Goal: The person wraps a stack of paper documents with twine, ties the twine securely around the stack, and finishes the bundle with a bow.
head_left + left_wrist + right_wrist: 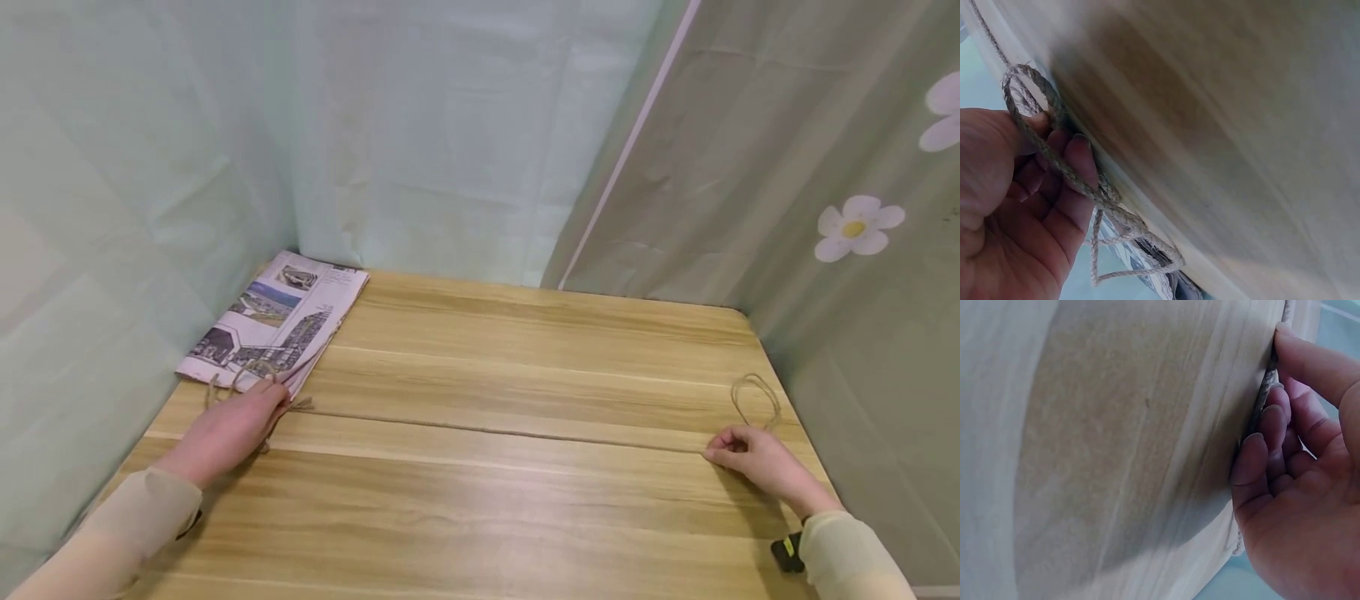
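A length of brown twine [487, 431] runs nearly straight across the wooden table between both hands. At the left, my left hand [238, 425] pinches a bundle of it beside the newspaper's near edge; the left wrist view shows loops of twine [1063, 164] over the curled fingers. Over on the right, my right hand [757, 462] pinches the twine close to the tabletop, and a loose loop [756, 400] lies just beyond it. In the right wrist view the twine [1264, 394] passes under the thumb and fingertips.
A folded newspaper [277, 321] lies at the table's [525, 517] far left corner. Pale curtains [465, 133] hang behind and along the left, a grey flowered curtain [847, 333] along the right. A small black device [787, 552] sits by the right wrist.
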Demonstrator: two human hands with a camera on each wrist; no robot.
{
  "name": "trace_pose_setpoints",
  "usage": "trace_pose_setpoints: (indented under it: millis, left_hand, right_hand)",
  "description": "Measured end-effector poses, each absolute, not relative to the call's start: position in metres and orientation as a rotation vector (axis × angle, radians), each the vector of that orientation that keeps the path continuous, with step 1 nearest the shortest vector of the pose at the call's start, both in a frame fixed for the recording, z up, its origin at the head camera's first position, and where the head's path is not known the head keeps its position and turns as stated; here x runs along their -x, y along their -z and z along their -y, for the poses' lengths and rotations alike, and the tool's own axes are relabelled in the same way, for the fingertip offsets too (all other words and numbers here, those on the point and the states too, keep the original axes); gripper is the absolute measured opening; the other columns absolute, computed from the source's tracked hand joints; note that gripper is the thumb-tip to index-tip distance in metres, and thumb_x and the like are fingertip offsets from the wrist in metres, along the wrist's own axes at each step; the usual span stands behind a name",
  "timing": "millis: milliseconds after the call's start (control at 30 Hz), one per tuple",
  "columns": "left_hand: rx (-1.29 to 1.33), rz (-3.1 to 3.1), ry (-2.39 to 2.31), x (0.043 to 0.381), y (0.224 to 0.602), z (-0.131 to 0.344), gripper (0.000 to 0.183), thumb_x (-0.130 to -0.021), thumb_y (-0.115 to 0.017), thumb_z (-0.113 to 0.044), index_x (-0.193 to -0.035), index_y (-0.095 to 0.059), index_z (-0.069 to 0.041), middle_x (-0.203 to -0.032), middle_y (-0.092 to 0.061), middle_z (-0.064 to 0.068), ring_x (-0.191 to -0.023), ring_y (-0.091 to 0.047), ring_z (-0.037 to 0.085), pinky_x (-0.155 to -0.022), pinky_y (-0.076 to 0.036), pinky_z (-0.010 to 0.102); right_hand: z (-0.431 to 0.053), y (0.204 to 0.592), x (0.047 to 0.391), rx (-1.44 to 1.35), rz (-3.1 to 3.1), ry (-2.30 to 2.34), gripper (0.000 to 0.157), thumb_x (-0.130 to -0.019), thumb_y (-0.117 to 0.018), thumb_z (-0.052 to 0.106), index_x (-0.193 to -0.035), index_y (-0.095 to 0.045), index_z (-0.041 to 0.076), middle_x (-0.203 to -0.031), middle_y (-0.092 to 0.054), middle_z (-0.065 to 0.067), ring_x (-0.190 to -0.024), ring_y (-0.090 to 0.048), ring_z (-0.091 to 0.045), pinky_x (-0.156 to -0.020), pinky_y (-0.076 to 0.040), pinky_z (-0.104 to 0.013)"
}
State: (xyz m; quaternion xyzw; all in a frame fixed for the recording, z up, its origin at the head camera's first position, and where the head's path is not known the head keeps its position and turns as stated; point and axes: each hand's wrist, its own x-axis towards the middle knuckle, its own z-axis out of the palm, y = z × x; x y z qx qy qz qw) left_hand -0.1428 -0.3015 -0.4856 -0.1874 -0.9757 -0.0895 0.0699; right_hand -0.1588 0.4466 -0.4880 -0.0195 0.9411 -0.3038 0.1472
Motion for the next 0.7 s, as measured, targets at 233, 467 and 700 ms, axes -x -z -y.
trace_pose_setpoints:
  millis: [233, 467, 700]
  left_hand:
    - [0.548, 2.967, 0.300, 0.1393, 0.4821, 0.3013, 0.005, -0.100, -0.057, -0.013, -0.102, -0.058, -0.009, -0.098, -0.060, 0.010, -0.073, -0.061, 0.027, -0.067, -0.054, 0.053]
    - [0.508, 3.022, 0.311, 0.1375, 0.4782, 0.3008, 0.006, -0.100, -0.057, -0.015, -0.103, -0.059, -0.011, -0.090, -0.055, 0.002, -0.066, -0.054, 0.017, -0.061, -0.053, 0.046]
    - [0.487, 3.034, 0.316, 0.1358, 0.4754, 0.3001, 0.008, -0.100, -0.057, -0.016, -0.104, -0.060, -0.010, -0.089, -0.053, 0.001, -0.065, -0.053, 0.016, -0.059, -0.053, 0.046]
  right_hand:
    - [-0.4494, 0.4892, 0.1583, 0.062, -2.709, 0.862, 0.031, -0.091, -0.072, 0.036, -0.100, -0.069, 0.008, -0.096, -0.065, -0.003, -0.084, -0.054, -0.017, -0.073, -0.046, -0.032]
    - [-0.4513, 0.4890, 0.1601, 0.046, -2.684, 0.856, 0.033, -0.091, -0.071, 0.039, -0.100, -0.069, 0.007, -0.097, -0.065, -0.004, -0.085, -0.053, -0.018, -0.074, -0.045, -0.034]
    - [-0.4512, 0.4913, 0.1602, 0.029, -2.685, 0.868, 0.033, -0.090, -0.072, 0.041, -0.099, -0.070, 0.009, -0.098, -0.065, -0.004, -0.086, -0.054, -0.018, -0.074, -0.046, -0.032]
